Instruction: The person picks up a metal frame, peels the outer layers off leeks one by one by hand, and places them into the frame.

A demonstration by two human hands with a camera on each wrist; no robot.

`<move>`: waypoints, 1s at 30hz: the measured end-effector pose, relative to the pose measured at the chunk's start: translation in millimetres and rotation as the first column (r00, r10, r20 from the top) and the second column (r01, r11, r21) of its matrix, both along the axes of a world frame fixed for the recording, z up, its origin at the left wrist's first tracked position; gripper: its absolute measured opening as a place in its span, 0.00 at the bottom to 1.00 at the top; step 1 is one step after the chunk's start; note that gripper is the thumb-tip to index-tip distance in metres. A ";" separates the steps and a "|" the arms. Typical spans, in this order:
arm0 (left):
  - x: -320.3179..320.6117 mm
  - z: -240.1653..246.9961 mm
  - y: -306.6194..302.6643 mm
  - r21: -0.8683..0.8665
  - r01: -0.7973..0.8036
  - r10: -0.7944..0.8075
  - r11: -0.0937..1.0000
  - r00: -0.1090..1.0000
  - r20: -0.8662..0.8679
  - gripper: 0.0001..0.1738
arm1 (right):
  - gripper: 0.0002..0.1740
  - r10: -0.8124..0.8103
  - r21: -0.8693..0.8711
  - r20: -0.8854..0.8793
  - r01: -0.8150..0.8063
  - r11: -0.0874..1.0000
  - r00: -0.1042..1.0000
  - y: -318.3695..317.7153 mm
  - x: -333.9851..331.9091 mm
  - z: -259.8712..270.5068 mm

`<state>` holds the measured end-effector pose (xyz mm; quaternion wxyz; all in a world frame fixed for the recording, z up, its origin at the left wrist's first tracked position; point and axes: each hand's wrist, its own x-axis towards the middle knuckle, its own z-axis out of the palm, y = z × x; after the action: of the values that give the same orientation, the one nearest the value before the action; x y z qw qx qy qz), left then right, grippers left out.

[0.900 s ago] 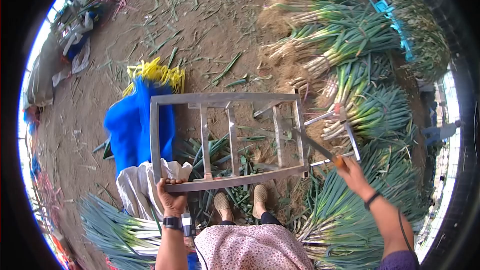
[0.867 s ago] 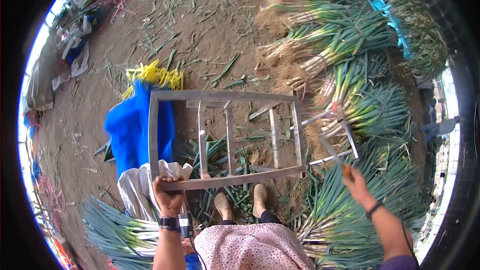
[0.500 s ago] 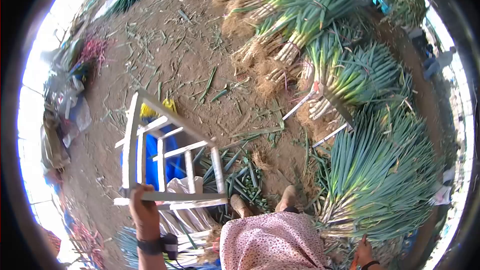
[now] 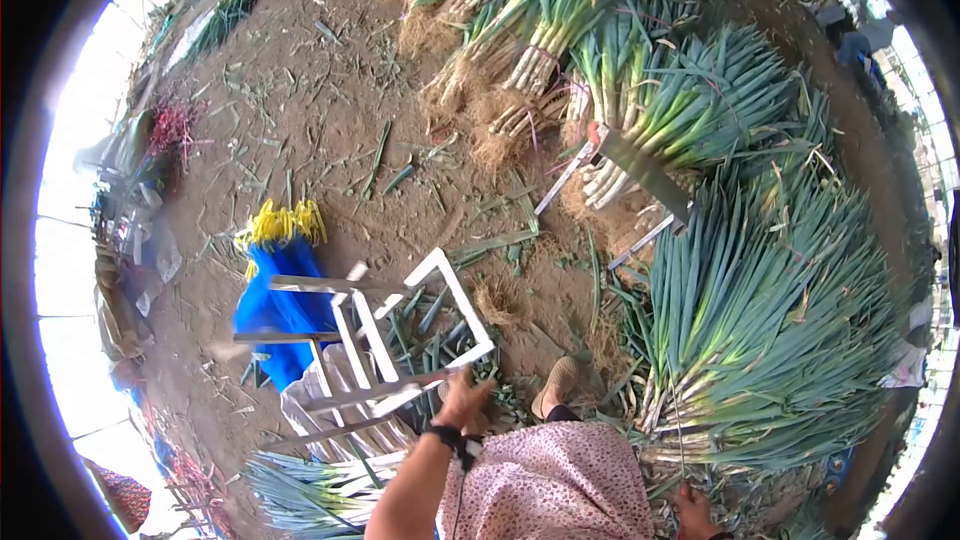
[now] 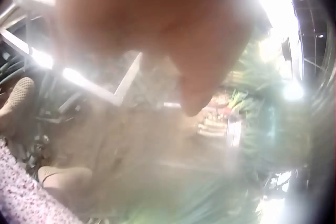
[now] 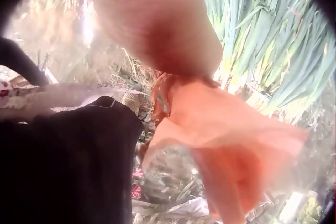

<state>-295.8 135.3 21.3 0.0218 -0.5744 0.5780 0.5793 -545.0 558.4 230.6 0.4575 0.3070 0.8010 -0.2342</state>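
My left hand (image 4: 465,402) is beside the silvery metal frame (image 4: 400,380), fingers stretched out near its lower bar. In the left wrist view, the blurred left hand (image 5: 157,29) has a fingertip pointing down, while the frame's bars (image 5: 73,74) show behind it. My right hand (image 4: 695,513), low at the right, grips a knife (image 4: 681,440) whose thin blade points up toward the green onions (image 4: 780,320). Orange cloth-like material (image 6: 210,124) hangs below the right hand (image 6: 157,19) in the right wrist view, hiding the handle.
A blue cloth (image 4: 275,320) with yellow ties (image 4: 285,224) lies left of the frame, near a white sack (image 4: 330,395). Another metal stand (image 4: 645,175) with a flat plate is by the onion bundles. Cut leaves litter the soil (image 4: 450,190); shoes (image 4: 555,387) are below.
The metal frame has been lowered and turned to the left; the left hand has moved from its corner toward the apron. The right hand has dropped low with the knife. The view has swung right.
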 end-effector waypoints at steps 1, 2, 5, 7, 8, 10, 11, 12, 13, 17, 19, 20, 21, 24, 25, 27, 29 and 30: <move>-8.7 43.8 14.9 0.470 -0.050 0.210 0.881 0.932 -0.295 0.35 | 0.23 0.012 -0.004 -0.042 -0.012 1.000 0.999 22.8 -9.4 -16.2; 4.6 24.2 50.8 0.517 0.078 0.073 0.852 0.961 -0.266 0.27 | 0.14 0.020 -0.002 -0.087 -0.021 1.000 0.996 48.3 -15.3 -28.5; 18.8 101.5 88.7 0.347 0.619 -0.545 0.704 0.785 -0.296 0.24 | 0.03 0.026 -0.151 -0.201 -0.058 0.987 0.979 76.7 -14.8 -25.1; 33.7 130.1 98.9 0.364 0.622 -0.501 0.693 0.779 -0.377 0.27 | 0.03 -0.095 -0.211 -0.223 0.047 0.976 0.970 88.5 -6.0 -22.6; 50.2 128.0 103.4 0.382 0.602 -0.478 0.701 0.795 -0.375 0.27 | 0.04 -0.095 -0.205 -0.249 0.044 0.978 0.964 98.4 6.7 -26.0; 79.7 121.5 98.8 -0.073 0.747 -0.669 0.661 0.543 -0.507 0.29 | 0.08 -0.096 -0.177 -0.314 0.041 0.983 0.945 116.8 34.0 -18.3; 72.2 136.6 91.5 0.267 0.652 -0.556 0.710 0.751 -0.357 0.29 | 0.14 -0.208 -0.231 -0.304 0.140 0.963 0.930 113.1 53.6 2.5; 63.7 156.7 83.5 0.550 0.441 -0.455 0.709 0.882 -0.122 0.30 | 0.13 -0.163 -0.146 -0.285 0.126 0.981 0.945 128.4 69.7 6.4; 71.8 146.3 75.6 0.428 0.549 -0.546 0.718 0.826 -0.143 0.30 | 0.13 -0.117 -0.058 -0.254 0.106 0.993 0.960 140.8 88.1 9.5; 107.1 57.8 29.0 0.057 0.742 -0.736 0.667 0.669 -0.103 0.24 | 0.14 -0.141 0.077 -0.213 0.161 0.984 0.967 183.9 174.6 9.1; 78.9 98.3 14.4 0.330 0.573 -0.602 0.750 0.798 -0.019 0.19 | 0.13 -0.214 0.085 -0.219 0.237 0.968 0.952 196.4 218.0 8.3; 68.3 109.0 10.4 0.498 0.482 -0.593 0.721 0.801 0.083 0.17 | 0.13 -0.250 0.087 -0.220 0.274 0.958 0.943 201.8 239.0 8.1; 59.3 145.7 18.1 0.409 0.475 -0.542 0.779 0.839 0.059 0.18 | 0.13 -0.285 0.092 -0.222 0.311 0.946 0.932 207.5 257.1 8.8; 49.7 141.2 19.4 0.509 0.598 -0.736 0.619 0.667 0.112 0.23 | 0.13 -0.388 0.085 -0.225 0.415 0.906 0.894 221.5 305.7 10.0; 37.3 158.9 29.4 0.540 0.615 -0.778 0.574 0.615 0.127 0.25 | 0.13 -0.423 0.084 -0.234 0.452 0.888 0.875 224.4 318.6 11.4; -4.3 168.0 57.4 0.496 0.714 -0.842 0.495 0.535 0.069 0.25 | 0.13 -0.490 0.084 -0.253 0.524 0.847 0.834 230.6 346.9 17.0; -60.9 175.7 97.2 0.445 0.806 -0.906 0.391 0.423 0.029 0.25 | 0.13 -0.564 0.088 -0.266 0.602 0.794 0.782 232.4 366.6 28.5; -90.8 179.5 123.9 0.424 0.841 -0.933 0.335 0.360 0.024 0.25 | 0.13 -0.600 0.090 -0.266 0.639 0.764 0.755 230.6 368.9 38.2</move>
<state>-386.6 259.2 200.8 0.5119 -0.2183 0.6793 0.4785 -176.1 789.0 268.8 0.2330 0.5664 0.7166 -0.3339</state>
